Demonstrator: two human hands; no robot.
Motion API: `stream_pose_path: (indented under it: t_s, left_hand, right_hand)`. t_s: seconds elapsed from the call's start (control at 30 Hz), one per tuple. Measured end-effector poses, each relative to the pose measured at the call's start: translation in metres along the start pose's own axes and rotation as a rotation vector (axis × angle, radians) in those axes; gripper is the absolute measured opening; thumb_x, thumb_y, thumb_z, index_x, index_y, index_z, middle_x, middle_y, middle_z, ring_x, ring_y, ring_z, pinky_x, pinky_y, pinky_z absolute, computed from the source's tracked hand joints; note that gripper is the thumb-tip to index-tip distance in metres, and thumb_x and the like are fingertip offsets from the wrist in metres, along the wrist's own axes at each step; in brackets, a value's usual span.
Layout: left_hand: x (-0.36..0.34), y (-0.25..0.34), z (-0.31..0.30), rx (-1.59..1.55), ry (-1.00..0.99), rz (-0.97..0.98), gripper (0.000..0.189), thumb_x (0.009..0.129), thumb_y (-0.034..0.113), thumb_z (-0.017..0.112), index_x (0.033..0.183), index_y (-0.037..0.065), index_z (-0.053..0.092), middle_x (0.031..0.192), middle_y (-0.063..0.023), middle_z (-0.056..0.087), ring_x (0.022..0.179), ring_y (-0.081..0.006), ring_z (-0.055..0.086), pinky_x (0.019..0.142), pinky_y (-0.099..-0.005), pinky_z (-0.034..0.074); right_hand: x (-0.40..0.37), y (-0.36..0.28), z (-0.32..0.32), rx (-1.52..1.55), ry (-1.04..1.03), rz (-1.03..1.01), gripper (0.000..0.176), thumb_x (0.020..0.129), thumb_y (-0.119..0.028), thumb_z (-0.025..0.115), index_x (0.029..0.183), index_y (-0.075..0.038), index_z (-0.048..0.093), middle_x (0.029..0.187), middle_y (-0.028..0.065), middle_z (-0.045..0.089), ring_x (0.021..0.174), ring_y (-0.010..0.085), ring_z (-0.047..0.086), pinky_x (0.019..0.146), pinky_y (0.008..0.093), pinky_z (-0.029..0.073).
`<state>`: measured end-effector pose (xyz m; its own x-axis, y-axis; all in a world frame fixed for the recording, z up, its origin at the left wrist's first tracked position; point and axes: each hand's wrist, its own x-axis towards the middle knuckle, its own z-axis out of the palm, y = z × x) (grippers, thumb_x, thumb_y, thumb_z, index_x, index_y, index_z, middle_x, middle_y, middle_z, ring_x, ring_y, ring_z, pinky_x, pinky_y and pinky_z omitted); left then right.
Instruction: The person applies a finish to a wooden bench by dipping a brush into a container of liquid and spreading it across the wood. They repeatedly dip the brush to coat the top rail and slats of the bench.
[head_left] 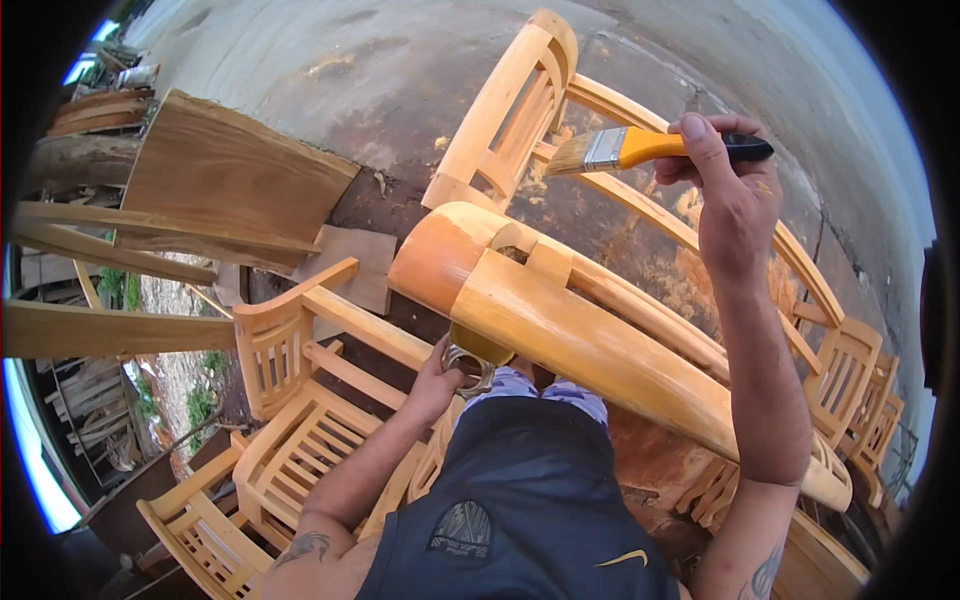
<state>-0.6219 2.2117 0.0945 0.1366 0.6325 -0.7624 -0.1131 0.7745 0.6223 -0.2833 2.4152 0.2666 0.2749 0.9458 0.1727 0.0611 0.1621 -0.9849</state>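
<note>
Between the two hands, a long rounded wooden rail (590,320) lies on a slant, pale yellow with a darker orange end toward the left hand; the right forearm crosses it near the other end and hides a strip. Right hand (730,195) is raised beyond the rail, thumb and fingers pinching the handle of a flat paintbrush (600,150); bristles point left, and from this angle can't tell how far they sit from the wooden seat frame (470,140) behind them. Left hand (435,385) is low at the near edge of the rail, curled around a container (472,370); rail overlaps part of it, inside looks yellowish, contents and some fingertips hard to make out. Legs mostly hidden under rail and dark top (540,490). Surface ahead of the hands: grey concrete floor (330,60), stained, with sawdust (625,235) scattered beneath and past the right hand. Ahead-left of the left hand, a broad wood slab (220,180); left and nearer the body, slatted chairs (300,455), partly behind the left arm. More chairs right of the right hand, small and overlapping. Scrap timber (95,420) far left is blurred; dark lens border cuts off all corners
</note>
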Motion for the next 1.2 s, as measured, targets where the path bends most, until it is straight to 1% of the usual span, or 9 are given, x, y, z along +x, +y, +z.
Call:
stream_pose_path:
  t_s: [0.07,0.13,0.27,0.4,0.43,0.6,0.8,1.03,1.2]
  left_hand:
    - [-0.005,0.002,0.000,-0.012,0.015,0.013,0.086,0.079,-0.010,0.054,0.159,-0.002,0.025,0.123,-0.0158,0.064,0.108,-0.0230,0.068,0.095,-0.0331,0.057]
    - [-0.007,-0.001,-0.001,-0.005,0.001,0.044,0.086,0.079,-0.010,0.053,0.159,-0.001,0.025,0.128,-0.0157,0.062,0.111,-0.0225,0.067,0.096,-0.0320,0.056]
    - [-0.016,-0.003,0.000,-0.006,-0.038,0.077,0.078,0.085,-0.008,0.048,0.159,-0.001,0.026,0.138,-0.0186,0.056,0.120,-0.0256,0.064,0.098,-0.0338,0.056]
    - [-0.030,-0.005,-0.003,0.085,-0.055,0.132,0.076,0.083,-0.008,0.048,0.157,-0.003,0.030,0.139,-0.0191,0.057,0.124,-0.0260,0.062,0.103,-0.0347,0.053]
    - [-0.032,-0.009,-0.006,0.119,-0.063,0.181,0.081,0.083,-0.005,0.056,0.159,0.000,0.029,0.124,-0.0136,0.064,0.109,-0.0194,0.066,0.094,-0.0323,0.056]
    - [-0.062,-0.013,-0.001,0.111,-0.044,0.188,0.079,0.082,-0.005,0.056,0.157,0.001,0.031,0.119,-0.0116,0.065,0.107,-0.0173,0.066,0.094,-0.0314,0.055]
    - [-0.099,-0.009,0.012,0.152,-0.062,0.208,0.077,0.084,-0.008,0.050,0.158,0.003,0.031,0.118,-0.0107,0.065,0.106,-0.0163,0.066,0.093,-0.0311,0.055]
    - [-0.116,-0.019,0.020,0.117,-0.045,0.203,0.078,0.084,-0.007,0.051,0.159,0.002,0.030,0.122,-0.0114,0.064,0.109,-0.0181,0.066,0.096,-0.0317,0.054]
    - [-0.113,-0.026,0.012,-0.017,-0.038,0.179,0.077,0.086,-0.005,0.050,0.160,0.001,0.029,0.125,-0.0134,0.063,0.111,-0.0202,0.067,0.096,-0.0318,0.056]
  right_hand:
    - [-0.016,-0.019,-0.013,0.025,-0.045,-0.056,0.027,0.101,-0.023,0.071,0.111,-0.001,0.059,0.092,0.0132,0.073,0.078,0.0166,0.074,0.071,0.0276,0.062]
    - [-0.041,-0.037,-0.019,0.084,-0.134,-0.053,0.020,0.102,-0.016,0.067,0.113,-0.002,0.059,0.103,0.0141,0.071,0.081,0.0175,0.072,0.077,0.0300,0.060]
    - [-0.101,-0.071,-0.003,0.145,-0.297,-0.041,0.024,0.099,-0.012,0.069,0.114,-0.001,0.055,0.111,0.0152,0.067,0.086,0.0200,0.068,0.081,0.0342,0.058]
    - [-0.153,-0.078,0.013,-0.199,-0.652,-0.243,0.032,0.086,-0.001,0.079,0.111,-0.001,0.059,0.106,0.0185,0.069,0.092,0.0272,0.071,0.081,0.0371,0.058]
    - [-0.165,-0.073,0.021,-0.239,-0.703,-0.246,0.034,0.084,0.000,0.080,0.111,-0.001,0.060,0.104,0.0193,0.070,0.092,0.0288,0.072,0.081,0.0371,0.058]
    - [-0.213,-0.018,0.052,-0.395,-0.910,-0.255,0.031,0.085,-0.002,0.077,0.111,-0.001,0.060,0.106,0.0178,0.068,0.094,0.0356,0.071,0.080,0.0419,0.059]
    - [-0.241,0.023,0.077,-0.570,-1.076,-0.304,0.026,0.085,-0.004,0.071,0.108,-0.002,0.059,0.105,0.0182,0.066,0.097,0.0378,0.067,0.082,0.0456,0.057]
    - [-0.240,-0.027,0.050,-0.427,-0.940,-0.299,0.026,0.087,-0.005,0.074,0.108,-0.003,0.060,0.102,0.0179,0.068,0.089,0.0364,0.071,0.075,0.0439,0.059]
    - [-0.236,-0.028,0.016,-0.410,-0.843,-0.352,0.029,0.085,-0.003,0.079,0.109,-0.003,0.062,0.105,0.0180,0.071,0.092,0.0332,0.074,0.077,0.0388,0.060]
